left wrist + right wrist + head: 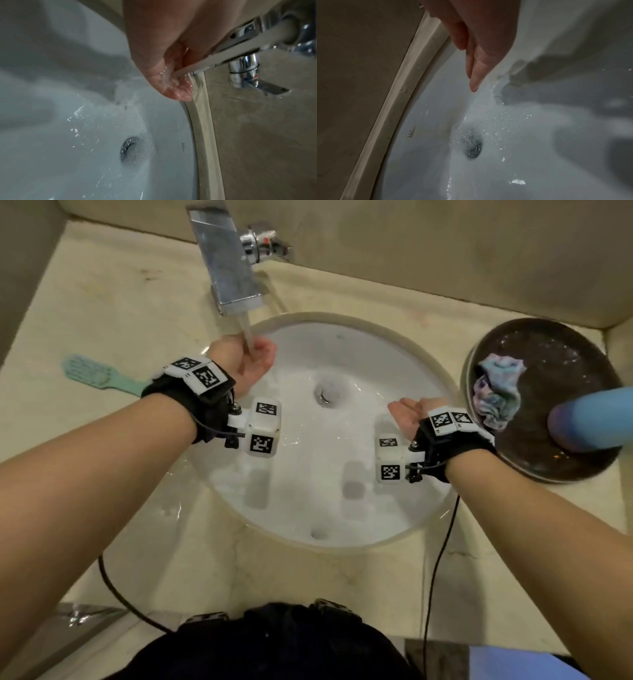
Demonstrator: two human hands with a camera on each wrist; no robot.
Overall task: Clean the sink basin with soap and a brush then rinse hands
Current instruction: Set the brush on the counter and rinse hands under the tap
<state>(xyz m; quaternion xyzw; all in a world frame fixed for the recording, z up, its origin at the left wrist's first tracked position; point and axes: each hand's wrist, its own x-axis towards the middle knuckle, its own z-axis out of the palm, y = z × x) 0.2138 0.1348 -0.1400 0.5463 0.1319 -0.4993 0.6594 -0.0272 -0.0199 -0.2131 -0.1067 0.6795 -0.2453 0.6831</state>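
The person's two bare arms reach out over the round white sink basin [342,508], which is set into the middle of the cream counter [120,302]. The left hand [246,361] is cupped with its palm up at the back of the basin, right under the water stream [247,332] that falls from the flat shiny faucet [227,268]. Water splashes on its wet fingers [178,88], which are loosely bent and hold nothing. The right hand [409,414] hangs over the right side of the basin with its fingers [476,75] straight, and it holds nothing too. Water runs down to the drain [323,392] in the middle of the basin. The light green brush [99,373] lies flat on the counter near its left edge, apart from both hands. At the right edge of the counter sits a dark round tray [555,364] with a crumpled colorful cloth [496,395] and a blue bottle [592,422] on it.
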